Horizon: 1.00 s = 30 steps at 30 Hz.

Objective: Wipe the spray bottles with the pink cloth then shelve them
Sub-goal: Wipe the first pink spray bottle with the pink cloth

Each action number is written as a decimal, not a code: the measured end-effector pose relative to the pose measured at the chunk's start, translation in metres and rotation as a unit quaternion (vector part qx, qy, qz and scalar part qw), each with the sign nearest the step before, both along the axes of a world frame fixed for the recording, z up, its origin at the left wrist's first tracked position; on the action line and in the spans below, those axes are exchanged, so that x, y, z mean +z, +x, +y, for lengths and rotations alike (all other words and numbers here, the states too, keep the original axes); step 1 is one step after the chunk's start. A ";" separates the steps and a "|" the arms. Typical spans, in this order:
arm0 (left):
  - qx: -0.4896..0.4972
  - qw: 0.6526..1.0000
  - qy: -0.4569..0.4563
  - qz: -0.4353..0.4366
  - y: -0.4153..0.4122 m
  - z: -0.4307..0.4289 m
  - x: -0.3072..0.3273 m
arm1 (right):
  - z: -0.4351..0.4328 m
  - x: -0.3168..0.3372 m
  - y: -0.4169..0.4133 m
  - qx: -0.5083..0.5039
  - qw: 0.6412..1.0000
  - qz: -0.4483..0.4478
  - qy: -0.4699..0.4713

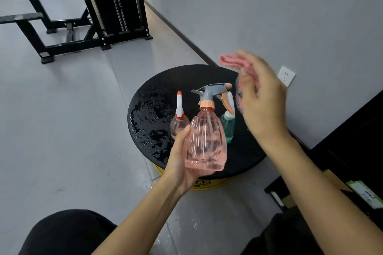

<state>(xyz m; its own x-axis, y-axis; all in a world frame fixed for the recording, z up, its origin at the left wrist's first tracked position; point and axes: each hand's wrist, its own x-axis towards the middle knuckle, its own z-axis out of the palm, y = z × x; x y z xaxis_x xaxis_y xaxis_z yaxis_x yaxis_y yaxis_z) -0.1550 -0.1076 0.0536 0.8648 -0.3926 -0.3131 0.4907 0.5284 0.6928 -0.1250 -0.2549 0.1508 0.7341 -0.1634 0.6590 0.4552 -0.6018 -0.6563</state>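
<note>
My left hand (182, 159) grips a clear pink spray bottle (205, 141) with a grey and orange trigger head, held upright above a round black stool top (157, 114). A small pink bottle (179, 120) with a white and orange nozzle stands on the top just behind my thumb. A green bottle (228, 126) stands behind the held one, partly hidden. My right hand (263, 101) is raised to the right of the trigger head, blurred, with the pink cloth (230, 61) draped over its fingers.
The black top is wet on its left side and sits on a yellow base (209, 184). A grey wall with a socket (286, 75) runs along the right. A dark shelf unit (352, 151) stands at the right. A black weight machine (116, 6) stands far behind.
</note>
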 end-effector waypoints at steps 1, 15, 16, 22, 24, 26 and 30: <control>-0.006 1.000 0.001 -0.003 0.000 -0.001 -0.001 | 0.005 -0.003 0.006 0.020 0.999 0.009 -0.029; -0.064 0.997 -0.022 -0.037 -0.004 0.002 -0.004 | 0.007 -0.021 -0.002 0.134 0.891 0.235 -0.363; -0.066 0.997 -0.021 -0.035 -0.005 0.001 -0.003 | 0.003 -0.019 0.001 0.122 0.887 0.234 -0.379; -0.069 0.997 -0.019 -0.035 -0.005 0.001 -0.001 | -0.004 -0.018 0.012 0.050 0.883 0.255 -0.391; -0.076 0.996 -0.019 -0.038 -0.005 0.000 0.000 | 0.005 -0.020 0.005 0.084 0.880 0.256 -0.390; -0.076 0.996 -0.012 -0.044 -0.005 0.001 -0.001 | 0.012 -0.021 -0.004 0.138 0.881 0.250 -0.378; -0.079 0.995 0.001 -0.055 -0.006 0.004 -0.001 | 0.006 -0.018 0.000 0.161 0.881 0.253 -0.365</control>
<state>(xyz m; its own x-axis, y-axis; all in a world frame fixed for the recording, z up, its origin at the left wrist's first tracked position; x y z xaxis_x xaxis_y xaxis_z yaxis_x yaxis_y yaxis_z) -0.1608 -0.1039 0.0527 0.8218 -0.5256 -0.2202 0.4881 0.4497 0.7480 -0.1253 -0.2484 0.1326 0.8946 0.4403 0.0770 0.4408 -0.8405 -0.3151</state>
